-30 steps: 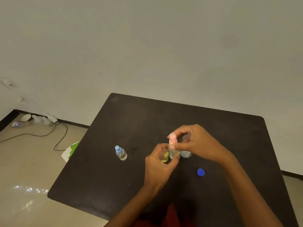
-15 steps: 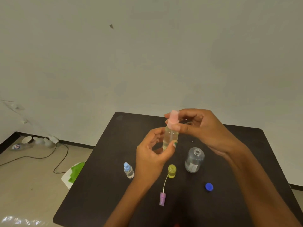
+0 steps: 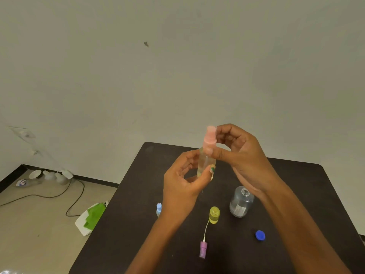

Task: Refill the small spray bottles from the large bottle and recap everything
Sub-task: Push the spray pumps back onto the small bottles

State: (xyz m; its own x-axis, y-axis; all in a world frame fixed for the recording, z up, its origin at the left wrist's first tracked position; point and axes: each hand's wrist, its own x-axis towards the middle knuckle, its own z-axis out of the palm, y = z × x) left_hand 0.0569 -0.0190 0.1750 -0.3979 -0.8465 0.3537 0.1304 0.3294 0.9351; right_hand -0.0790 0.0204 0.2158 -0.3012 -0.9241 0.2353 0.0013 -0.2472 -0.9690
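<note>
Above the dark table (image 3: 296, 175), held upright: small spray bottle (image 3: 205, 165), long axis vertical, pinched low by left hand (image 3: 183, 186). Right hand (image 3: 243, 155) directly alongside, fingertips gripping pink spray cap (image 3: 210, 138) on its neck. Down below, standing uncapped: large bottle (image 3: 241, 202), blue cap (image 3: 260, 235) apart.

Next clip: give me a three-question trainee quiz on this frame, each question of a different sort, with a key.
1. True or false: the large bottle has its blue cap on.
2. Which hand pinches the pink spray top? A) left hand B) right hand
3. Fill in: the purple sprayer lies on the ____, its tube pointing toward the yellow bottle.

Key: 1 false; 2 B; 3 table.
</note>
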